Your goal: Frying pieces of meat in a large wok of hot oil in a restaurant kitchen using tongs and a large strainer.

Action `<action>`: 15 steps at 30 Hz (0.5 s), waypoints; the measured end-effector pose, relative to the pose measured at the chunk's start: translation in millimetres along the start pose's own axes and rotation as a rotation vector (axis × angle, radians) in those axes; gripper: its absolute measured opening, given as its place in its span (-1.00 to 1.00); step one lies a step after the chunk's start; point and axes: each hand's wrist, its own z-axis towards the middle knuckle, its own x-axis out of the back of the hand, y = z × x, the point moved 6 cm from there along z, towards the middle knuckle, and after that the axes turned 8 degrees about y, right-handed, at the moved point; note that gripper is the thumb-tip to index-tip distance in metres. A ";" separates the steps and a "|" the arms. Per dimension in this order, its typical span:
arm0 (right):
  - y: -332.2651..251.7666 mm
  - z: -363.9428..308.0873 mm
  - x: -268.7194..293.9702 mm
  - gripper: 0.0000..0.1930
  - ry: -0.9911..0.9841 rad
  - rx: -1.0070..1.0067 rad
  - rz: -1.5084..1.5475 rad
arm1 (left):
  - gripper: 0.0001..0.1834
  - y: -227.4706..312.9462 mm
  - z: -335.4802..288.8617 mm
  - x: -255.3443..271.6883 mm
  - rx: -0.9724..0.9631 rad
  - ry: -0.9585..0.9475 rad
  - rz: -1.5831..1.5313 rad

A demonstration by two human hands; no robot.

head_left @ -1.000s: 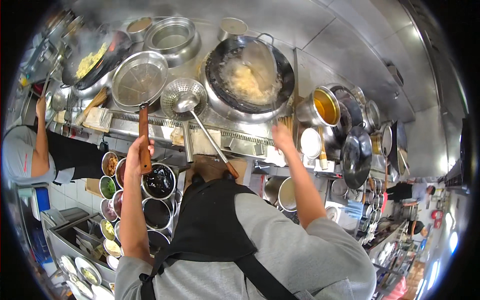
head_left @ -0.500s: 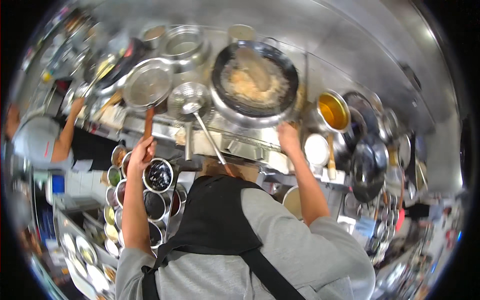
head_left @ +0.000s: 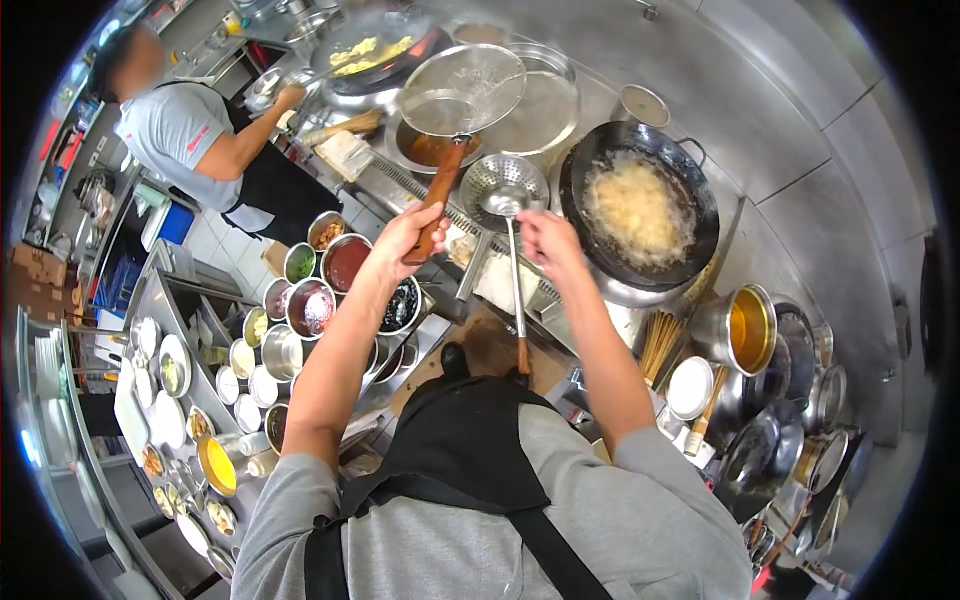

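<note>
My left hand [head_left: 418,235] is closed round the wooden handle [head_left: 444,195] of a round mesh strainer [head_left: 465,88]. The strainer hangs over a metal pot of reddish-brown liquid [head_left: 432,150]. My right hand [head_left: 552,245] is beside the metal shaft of a ladle [head_left: 517,280], fingers half curled and apart; whether they touch it I cannot tell. The ladle's bowl rests in a perforated skimmer [head_left: 483,195], and its wooden end points toward me. Right of these, a black wok [head_left: 585,240] holds pale golden food [head_left: 640,210] in foaming oil.
On the left a co-worker [head_left: 190,140] stirs yellow food [head_left: 370,55] in another wok. Sauce pots [head_left: 347,262] crowd the left counter beside several small dishes. At right stand a pot of amber liquid [head_left: 752,330], a bamboo brush [head_left: 660,345] and stacked woks [head_left: 765,450].
My view has turned left. My left hand still grips the strainer, while my right hand has moved from the stove edge by the wok to the ladle, its fist loosening.
</note>
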 end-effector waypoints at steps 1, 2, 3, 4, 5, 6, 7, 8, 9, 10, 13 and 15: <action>16.3 23.5 -19.2 -0.87 -0.074 -0.035 0.041 | -0.77 -2.7 7.6 -0.4 -0.021 0.082 0.028; 34.7 46.1 -35.4 -0.82 -0.075 -0.096 0.073 | -0.77 -5.3 17.4 5.3 -0.043 0.164 0.057; 57.2 72.3 -44.1 -0.75 -0.084 -0.151 0.119 | -0.77 -12.0 36.0 13.7 -0.056 0.149 0.092; 72.2 82.5 -57.7 -0.70 -0.074 -0.178 0.128 | -0.77 -15.3 48.3 23.9 -0.049 0.143 0.094; 86.5 86.0 -66.6 -0.58 -0.029 -0.192 0.063 | -0.74 -19.1 57.7 33.8 -0.008 0.128 0.153; 92.5 74.9 -83.9 -0.51 -0.079 -0.197 0.044 | -0.71 -20.3 61.3 46.7 0.029 0.123 0.205; 96.0 59.6 -95.6 -0.43 -0.126 -0.199 0.024 | -0.71 -18.2 56.3 48.6 0.097 0.070 0.197; 105.2 55.2 -93.0 -0.37 -0.117 -0.160 0.001 | -0.67 -22.9 57.6 59.9 0.138 0.063 0.186; 114.3 49.8 -84.1 -0.31 -0.101 -0.119 -0.020 | -0.63 -30.3 58.9 66.6 0.183 0.049 0.177; 118.1 42.1 -63.9 -0.43 0.026 0.051 -0.148 | -0.55 -31.0 54.7 73.2 0.198 0.121 0.185; 139.8 -20.3 20.2 -0.79 0.454 0.631 -0.844 | -0.50 -37.5 42.5 64.3 0.303 0.084 -0.287; 179.7 -61.9 67.0 -0.74 0.649 0.567 -1.213 | -0.60 -39.0 57.3 81.5 0.196 0.091 -0.217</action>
